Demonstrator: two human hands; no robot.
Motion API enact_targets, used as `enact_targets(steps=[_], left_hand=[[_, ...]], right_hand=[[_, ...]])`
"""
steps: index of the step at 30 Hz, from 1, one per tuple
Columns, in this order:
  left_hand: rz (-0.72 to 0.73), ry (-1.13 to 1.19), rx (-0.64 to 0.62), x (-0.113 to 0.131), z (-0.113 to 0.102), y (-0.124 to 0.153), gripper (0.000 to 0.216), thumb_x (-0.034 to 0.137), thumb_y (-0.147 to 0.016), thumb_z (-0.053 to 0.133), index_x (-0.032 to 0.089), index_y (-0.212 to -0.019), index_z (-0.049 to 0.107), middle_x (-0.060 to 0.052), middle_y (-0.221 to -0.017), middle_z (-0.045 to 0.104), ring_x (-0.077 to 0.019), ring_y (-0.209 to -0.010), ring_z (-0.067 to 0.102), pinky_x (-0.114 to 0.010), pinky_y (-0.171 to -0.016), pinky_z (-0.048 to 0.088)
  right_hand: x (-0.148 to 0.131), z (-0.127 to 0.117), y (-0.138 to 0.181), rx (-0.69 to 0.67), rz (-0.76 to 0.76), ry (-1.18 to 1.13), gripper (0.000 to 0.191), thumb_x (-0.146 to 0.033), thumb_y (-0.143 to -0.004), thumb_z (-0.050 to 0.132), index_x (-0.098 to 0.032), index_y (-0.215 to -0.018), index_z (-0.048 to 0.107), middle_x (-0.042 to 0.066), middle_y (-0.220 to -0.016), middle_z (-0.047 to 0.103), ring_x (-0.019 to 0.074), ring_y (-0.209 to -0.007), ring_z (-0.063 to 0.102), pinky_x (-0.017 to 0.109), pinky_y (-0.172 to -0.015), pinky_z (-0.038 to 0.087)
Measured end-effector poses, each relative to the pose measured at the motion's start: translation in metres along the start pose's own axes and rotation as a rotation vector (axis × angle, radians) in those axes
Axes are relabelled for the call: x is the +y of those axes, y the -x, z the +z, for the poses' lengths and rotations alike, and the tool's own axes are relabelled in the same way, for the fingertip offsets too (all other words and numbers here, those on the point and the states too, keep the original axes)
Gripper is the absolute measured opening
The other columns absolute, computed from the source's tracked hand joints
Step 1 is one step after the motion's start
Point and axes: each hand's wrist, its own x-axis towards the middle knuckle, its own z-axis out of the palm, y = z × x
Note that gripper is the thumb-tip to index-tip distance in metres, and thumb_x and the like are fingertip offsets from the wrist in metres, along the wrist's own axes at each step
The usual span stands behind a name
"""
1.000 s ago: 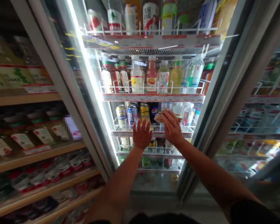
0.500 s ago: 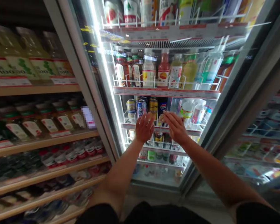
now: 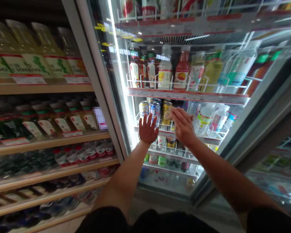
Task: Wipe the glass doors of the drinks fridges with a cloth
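My left hand [image 3: 148, 130] is raised before the upright drinks cooler, palm forward and fingers spread, holding nothing. Its fingertips overlap the row of cans, close to a blue can [image 3: 155, 111] and a white can [image 3: 144, 108]. My right hand [image 3: 183, 125] has its fingers extended close together over a pale crumpled cloth [image 3: 169, 113], mostly hidden beneath the hand. Behind that cloth stands a gold can [image 3: 167, 119]. Reflections show on glass in front of the shelves; whether either hand touches it, I cannot tell.
Bottles, including a red juice bottle [image 3: 181, 72], line the shelf above the cans. To the left, wooden shelving [image 3: 43, 88] carries rows of bottles. The cooler's metal frame [image 3: 92, 64] separates the two. Another cooler section [image 3: 278, 161] is at right.
The view has shifted, with the shelves larger and further right. My left hand has moved away from my right, its fingers spreading. My right hand and the cloth are slightly higher.
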Motion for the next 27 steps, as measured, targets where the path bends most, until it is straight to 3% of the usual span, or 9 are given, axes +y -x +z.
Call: enact_targets(steps=[5, 11, 17, 23, 27], left_hand=[[-0.002, -0.062, -0.007, 0.003, -0.002, -0.002, 0.059, 0.05, -0.107, 0.027, 0.018, -0.148, 0.053, -0.012, -0.158, 0.045, -0.025, -0.157, 0.012, -0.05, -0.13, 0.008], [0.061, -0.141, 0.055, 0.006, -0.005, -0.003, 0.056, 0.044, -0.108, 0.025, 0.017, -0.146, 0.055, -0.01, -0.158, 0.045, -0.0231, -0.158, 0.007, -0.048, -0.13, 0.007], [0.057, -0.146, 0.006, 0.006, -0.006, -0.001, 0.054, 0.04, -0.106, 0.03, 0.017, -0.149, 0.052, -0.009, -0.161, 0.04, -0.0247, -0.158, 0.007, -0.049, -0.13, 0.009], [0.085, -0.119, 0.11, 0.007, -0.006, -0.003, 0.054, 0.038, -0.107, 0.03, 0.016, -0.153, 0.047, -0.01, -0.162, 0.038, -0.0253, -0.157, 0.012, -0.047, -0.13, 0.011], [0.075, -0.101, 0.081, 0.006, -0.005, -0.003, 0.055, 0.041, -0.107, 0.029, 0.017, -0.151, 0.05, -0.009, -0.16, 0.041, -0.0246, -0.157, 0.01, -0.047, -0.131, 0.009]], right_hand=[[-0.008, 0.013, -0.016, 0.091, 0.022, 0.032, 0.073, -0.005, -0.1, 0.04, -0.035, -0.163, 0.02, 0.0, -0.156, 0.049, 0.0245, -0.147, 0.044, 0.05, -0.121, 0.043], [-0.022, 0.023, 0.0, -0.065, -0.069, -0.043, 0.071, -0.006, -0.1, 0.04, -0.032, -0.163, 0.021, 0.001, -0.154, 0.052, 0.0235, -0.143, 0.048, 0.046, -0.12, 0.043], [-0.021, 0.018, -0.014, 0.064, -0.03, 0.027, 0.07, -0.004, -0.098, 0.043, -0.029, -0.162, 0.028, 0.005, -0.152, 0.054, 0.0257, -0.144, 0.047, 0.048, -0.119, 0.042], [-0.018, 0.011, -0.002, -0.099, -0.098, 0.02, 0.07, -0.003, -0.098, 0.042, -0.028, -0.162, 0.028, 0.005, -0.148, 0.058, 0.0238, -0.141, 0.051, 0.045, -0.12, 0.041], [-0.003, 0.003, -0.018, 0.047, -0.045, 0.054, 0.067, -0.005, -0.098, 0.045, -0.03, -0.159, 0.036, 0.004, -0.149, 0.058, 0.025, -0.141, 0.051, 0.047, -0.118, 0.043]])
